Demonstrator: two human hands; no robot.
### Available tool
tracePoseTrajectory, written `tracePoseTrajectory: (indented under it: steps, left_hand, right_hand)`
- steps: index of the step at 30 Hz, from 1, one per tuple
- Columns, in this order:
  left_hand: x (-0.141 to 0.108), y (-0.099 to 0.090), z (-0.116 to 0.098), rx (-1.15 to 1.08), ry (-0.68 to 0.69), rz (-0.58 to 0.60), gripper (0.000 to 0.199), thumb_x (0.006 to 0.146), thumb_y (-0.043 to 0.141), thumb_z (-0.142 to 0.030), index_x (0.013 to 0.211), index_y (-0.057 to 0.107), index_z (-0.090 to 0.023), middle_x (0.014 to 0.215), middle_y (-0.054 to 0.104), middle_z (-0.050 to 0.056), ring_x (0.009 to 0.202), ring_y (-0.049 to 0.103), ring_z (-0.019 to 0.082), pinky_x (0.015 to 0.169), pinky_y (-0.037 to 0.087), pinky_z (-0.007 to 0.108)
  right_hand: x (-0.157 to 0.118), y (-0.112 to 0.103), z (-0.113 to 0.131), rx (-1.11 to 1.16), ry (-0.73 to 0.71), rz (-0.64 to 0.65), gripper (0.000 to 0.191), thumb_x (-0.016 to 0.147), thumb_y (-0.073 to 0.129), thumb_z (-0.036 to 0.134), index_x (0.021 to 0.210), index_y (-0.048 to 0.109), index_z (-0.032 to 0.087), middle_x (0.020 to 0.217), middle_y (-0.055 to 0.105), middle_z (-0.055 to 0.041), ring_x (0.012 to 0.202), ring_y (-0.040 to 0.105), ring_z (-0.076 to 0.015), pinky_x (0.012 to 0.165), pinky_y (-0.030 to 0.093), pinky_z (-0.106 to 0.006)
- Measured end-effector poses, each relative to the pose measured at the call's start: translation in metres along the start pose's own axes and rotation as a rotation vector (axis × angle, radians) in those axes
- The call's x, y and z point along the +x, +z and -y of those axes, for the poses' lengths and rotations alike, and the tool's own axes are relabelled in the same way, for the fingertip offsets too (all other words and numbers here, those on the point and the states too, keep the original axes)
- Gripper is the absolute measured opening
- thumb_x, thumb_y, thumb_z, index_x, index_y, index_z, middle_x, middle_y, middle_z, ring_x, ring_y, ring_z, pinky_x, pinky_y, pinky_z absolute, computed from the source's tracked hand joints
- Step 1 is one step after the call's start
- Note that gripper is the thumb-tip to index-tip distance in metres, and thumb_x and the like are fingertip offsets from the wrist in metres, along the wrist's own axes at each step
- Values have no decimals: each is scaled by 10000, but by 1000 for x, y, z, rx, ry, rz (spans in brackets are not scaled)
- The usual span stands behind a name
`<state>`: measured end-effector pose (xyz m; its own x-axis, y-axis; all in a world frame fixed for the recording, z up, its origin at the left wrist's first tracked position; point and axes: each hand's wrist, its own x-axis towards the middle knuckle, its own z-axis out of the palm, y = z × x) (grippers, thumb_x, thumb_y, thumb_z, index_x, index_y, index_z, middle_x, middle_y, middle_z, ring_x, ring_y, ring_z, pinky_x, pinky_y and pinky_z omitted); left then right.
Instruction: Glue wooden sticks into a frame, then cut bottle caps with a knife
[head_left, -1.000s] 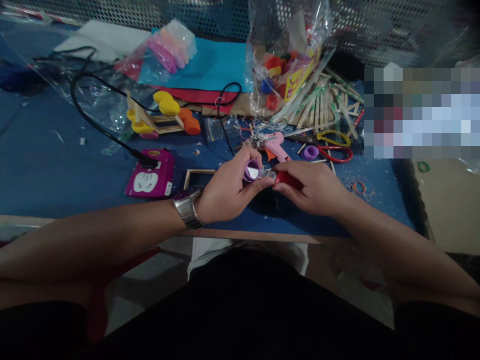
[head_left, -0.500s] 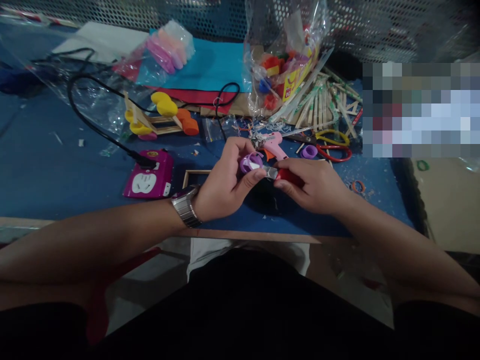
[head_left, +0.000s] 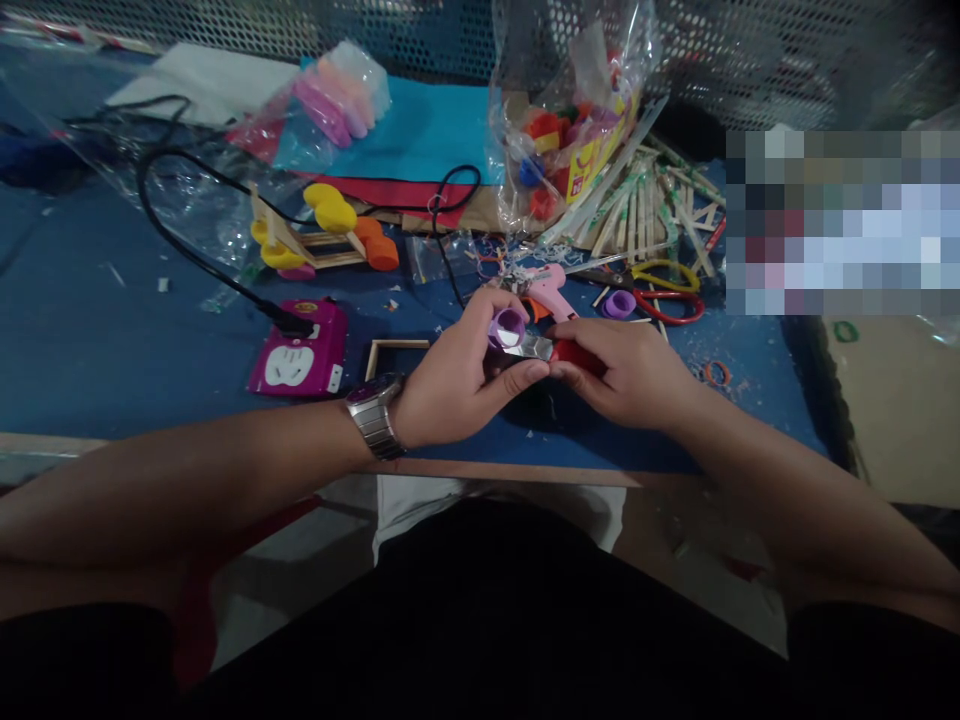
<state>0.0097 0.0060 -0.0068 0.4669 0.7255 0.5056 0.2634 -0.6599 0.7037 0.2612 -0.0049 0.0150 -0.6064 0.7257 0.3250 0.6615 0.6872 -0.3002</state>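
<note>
Above the front of the blue table, my left hand [head_left: 457, 385] is closed around a small purple ring-shaped piece [head_left: 508, 327], its thumb pointing right. My right hand [head_left: 630, 372] grips the red handle [head_left: 576, 356] of a cutter. The cutter's metal blade [head_left: 532, 346] reaches left to the purple piece, close above my left thumb. Just behind my hands lie a pink glue gun [head_left: 551, 287] and another purple piece [head_left: 619, 304]. A small wooden frame [head_left: 399, 345] is partly hidden behind my left hand.
A magenta power socket [head_left: 300, 350] with a black cable sits on the left. Farther back are a stick structure [head_left: 326, 250] with yellow and orange parts, coloured sheets [head_left: 435, 125], a clear bag of coloured pieces [head_left: 570, 140], wooden sticks [head_left: 637, 215] and scissors [head_left: 667, 305].
The purple piece has tilted, and its loose strip no longer shows. My left thumb has shifted right and slightly down, nearer my right hand. My right hand has hardly moved.
</note>
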Motion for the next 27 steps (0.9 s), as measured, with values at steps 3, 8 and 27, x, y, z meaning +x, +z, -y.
tracePoseTrajectory:
  steps: [3,8,27]
  left_hand:
    - [1,0,1,12,-6,-7,346,1069,627,-522,1184,526,-211,1050,643,60,854,603,177,760,506,346]
    - [2,-2,-1,29,-18,6,317,1087,606,-515,1124,538,-207,981,643,34,767,571,147,698,465,318]
    - [1,-1,5,29,34,-51,298,1118,524,-490,1251,503,-224,1123,625,80,915,623,188,819,552,369]
  right_hand:
    - [0,0,1,6,5,15,546,1097,508,627,1246,730,151,1089,839,-141,935,805,-293,762,563,-372]
    - [0,1,2,16,-5,5,542,1097,524,614,1252,734,139,1076,841,-138,938,809,-288,770,566,-367]
    - [1,-4,-1,7,-3,-4,487,1103,538,562,1245,728,137,1098,841,-135,935,809,-283,764,571,-362]
